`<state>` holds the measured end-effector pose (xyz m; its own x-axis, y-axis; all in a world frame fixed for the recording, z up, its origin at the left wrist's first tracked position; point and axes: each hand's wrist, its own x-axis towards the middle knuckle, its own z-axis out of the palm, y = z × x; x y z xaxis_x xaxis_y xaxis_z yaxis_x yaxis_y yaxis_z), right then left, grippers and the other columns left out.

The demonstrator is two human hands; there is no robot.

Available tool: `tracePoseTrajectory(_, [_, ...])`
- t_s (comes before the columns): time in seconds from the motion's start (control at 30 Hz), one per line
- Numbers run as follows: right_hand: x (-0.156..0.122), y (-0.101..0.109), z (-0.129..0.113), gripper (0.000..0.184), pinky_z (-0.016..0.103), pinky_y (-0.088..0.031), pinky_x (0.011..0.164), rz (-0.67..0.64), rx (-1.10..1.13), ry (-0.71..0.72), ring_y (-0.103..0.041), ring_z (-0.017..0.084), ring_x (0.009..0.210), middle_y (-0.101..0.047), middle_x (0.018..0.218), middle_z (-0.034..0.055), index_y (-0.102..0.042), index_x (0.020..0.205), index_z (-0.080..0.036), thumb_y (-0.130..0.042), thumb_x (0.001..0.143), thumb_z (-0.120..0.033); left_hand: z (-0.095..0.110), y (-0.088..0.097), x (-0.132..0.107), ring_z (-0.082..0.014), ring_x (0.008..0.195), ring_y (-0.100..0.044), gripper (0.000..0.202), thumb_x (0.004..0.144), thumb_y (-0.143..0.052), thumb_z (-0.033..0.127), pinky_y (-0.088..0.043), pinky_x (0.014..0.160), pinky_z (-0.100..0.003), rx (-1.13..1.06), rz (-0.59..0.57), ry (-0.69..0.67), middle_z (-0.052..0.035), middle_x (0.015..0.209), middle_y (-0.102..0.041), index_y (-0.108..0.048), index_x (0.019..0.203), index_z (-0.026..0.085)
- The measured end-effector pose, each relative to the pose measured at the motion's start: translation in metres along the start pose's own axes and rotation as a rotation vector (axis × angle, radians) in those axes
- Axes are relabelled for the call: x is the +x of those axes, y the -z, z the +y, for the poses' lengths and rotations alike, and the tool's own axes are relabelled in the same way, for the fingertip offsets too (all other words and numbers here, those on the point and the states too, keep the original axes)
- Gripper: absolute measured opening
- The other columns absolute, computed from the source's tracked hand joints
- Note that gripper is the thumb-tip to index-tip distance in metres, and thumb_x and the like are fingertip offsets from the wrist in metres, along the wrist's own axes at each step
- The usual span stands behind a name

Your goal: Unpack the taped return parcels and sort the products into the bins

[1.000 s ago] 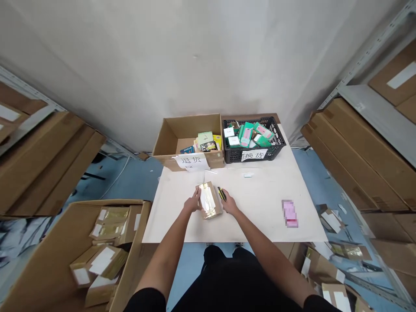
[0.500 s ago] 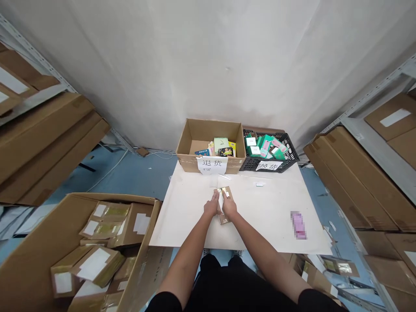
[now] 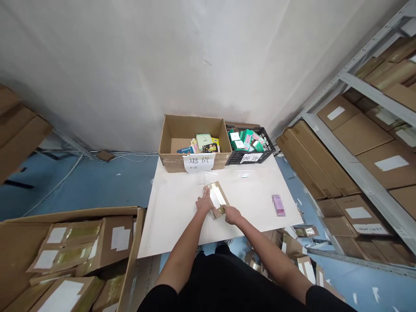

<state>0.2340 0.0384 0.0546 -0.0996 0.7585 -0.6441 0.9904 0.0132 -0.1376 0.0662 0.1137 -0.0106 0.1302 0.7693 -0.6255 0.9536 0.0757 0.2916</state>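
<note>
A small brown parcel (image 3: 217, 198) with a white label and shiny tape lies on the white table (image 3: 175, 208). My left hand (image 3: 204, 202) lies flat against the parcel's left edge, fingers stretched forward. My right hand (image 3: 232, 214) is closed at the parcel's near corner, touching it. It is closed round a small yellow-and-black cutter, which is mostly hidden inside the fist now.
At the table's far edge stand a labelled cardboard box (image 3: 172, 134) and a labelled black crate (image 3: 264, 152), both holding small packs. A pink item (image 3: 278, 205) lies to the right. A large carton (image 3: 19, 242) of parcels stands at left, shelving (image 3: 357, 173) with cartons at right, and loose parcels (image 3: 302, 260) lie on the floor.
My right hand has drawn back from the parcel's middle to its near corner. My left hand stays on the left edge. The view has swung to the right.
</note>
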Motion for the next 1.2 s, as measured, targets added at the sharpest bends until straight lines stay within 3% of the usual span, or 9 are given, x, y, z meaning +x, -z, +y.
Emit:
tracePoseTrajectory(0.13, [-0.037,-0.02,0.029,0.069,0.031,-0.049,0.078,-0.023,-0.009,0.0,-0.073,0.031,0.105,-0.075,0.117,0.0126,-0.055,0.147,-0.028,-0.064,0.081,-0.01,0.005,0.001,0.001,-0.0408,0.139,-0.047,0.133,0.063,-0.087,0.052,-0.052,0.101,-0.048,0.02,0.001,0.02,0.0022,0.179,0.003,-0.004,0.166,0.047])
tracePoseTrajectory(0.27, [-0.05,-0.046,0.058,0.067,0.031,-0.049,0.086,0.226,0.222,-0.095,-0.072,0.027,0.108,-0.075,0.121,0.0101,-0.038,0.159,-0.028,-0.053,0.094,-0.019,0.001,0.0,0.002,-0.0391,0.139,-0.048,0.135,0.064,-0.085,0.055,-0.051,0.102,-0.047,0.024,0.018,-0.009,0.0027,0.179,0.004,0.002,0.166,0.047])
tracePoseTrajectory(0.4, [-0.021,-0.062,0.046,0.076,0.035,-0.049,0.094,0.38,0.446,-0.3,-0.07,0.03,0.118,-0.068,0.134,0.0166,-0.013,0.167,-0.019,-0.047,0.105,-0.045,-0.001,-0.007,-0.003,-0.039,0.136,-0.05,0.128,0.071,-0.08,0.061,-0.051,0.102,-0.046,0.061,0.063,-0.047,-0.0019,0.179,0.008,0.003,0.167,0.043])
tracePoseTrajectory(0.57, [0.039,-0.047,0.019,0.089,0.036,-0.05,0.094,0.388,0.502,-0.386,-0.068,0.032,0.121,-0.065,0.134,0.0184,-0.006,0.169,-0.02,-0.054,0.101,-0.055,0.01,-0.033,-0.024,-0.0386,0.132,-0.055,0.102,0.09,-0.055,0.068,-0.052,0.101,-0.047,0.062,0.122,-0.009,-0.0109,0.178,0.005,-0.004,0.17,0.031])
tracePoseTrajectory(0.7, [0.066,-0.025,0.042,0.088,0.033,-0.05,0.095,0.444,0.58,-0.314,-0.068,0.029,0.122,-0.067,0.132,0.0145,-0.021,0.164,-0.022,-0.066,0.095,-0.051,0.014,-0.047,-0.042,-0.0401,0.13,-0.058,0.091,0.096,-0.047,0.058,-0.053,0.1,-0.049,0.121,0.102,0.051,-0.0208,0.175,-0.016,-0.005,0.17,0.025])
tracePoseTrajectory(0.8, [0.073,-0.02,0.068,0.055,0.03,-0.054,0.084,0.487,0.817,-0.31,-0.074,0.024,0.102,-0.074,0.112,0.0091,-0.047,0.144,-0.021,-0.052,0.101,-0.055,0.014,-0.034,-0.045,-0.0419,0.138,-0.052,0.09,0.093,-0.056,0.048,-0.053,0.101,-0.048,0.166,0.071,0.022,-0.0225,0.163,-0.041,-0.016,0.169,0.023])
tracePoseTrajectory(0.87, [0.072,-0.026,0.081,0.043,0.027,-0.055,0.072,0.509,1.052,-0.313,-0.075,0.021,0.082,-0.073,0.092,0.0051,-0.056,0.121,-0.02,-0.042,0.103,-0.057,0.014,-0.018,-0.04,-0.0393,0.145,-0.045,0.08,0.094,-0.054,0.044,-0.05,0.106,-0.048,0.166,0.115,-0.054,-0.018,0.161,-0.045,-0.025,0.167,0.026])
tracePoseTrajectory(1.0, [0.063,-0.048,0.097,0.034,0.022,-0.051,0.056,0.403,1.383,-0.274,-0.068,0.016,0.058,-0.064,0.069,-0.0032,-0.049,0.096,-0.023,-0.053,0.099,-0.057,0.014,-0.001,-0.022,-0.0356,0.161,-0.019,0.075,0.096,-0.056,0.048,-0.031,0.124,-0.052,0.206,0.104,-0.269,-0.0069,0.174,-0.028,-0.032,0.165,0.032])
tracePoseTrajectory(1.2, [0.051,-0.062,0.107,0.04,0.021,-0.043,0.042,0.22,1.383,-0.299,-0.053,0.013,0.037,-0.052,0.047,-0.0069,-0.051,0.081,-0.022,-0.059,0.097,-0.058,0.008,-0.029,-0.01,-0.0333,0.164,0.002,0.085,0.095,-0.059,0.047,-0.011,0.131,-0.058,0.287,0.075,-0.275,0.002,0.178,-0.005,-0.015,0.168,0.042])
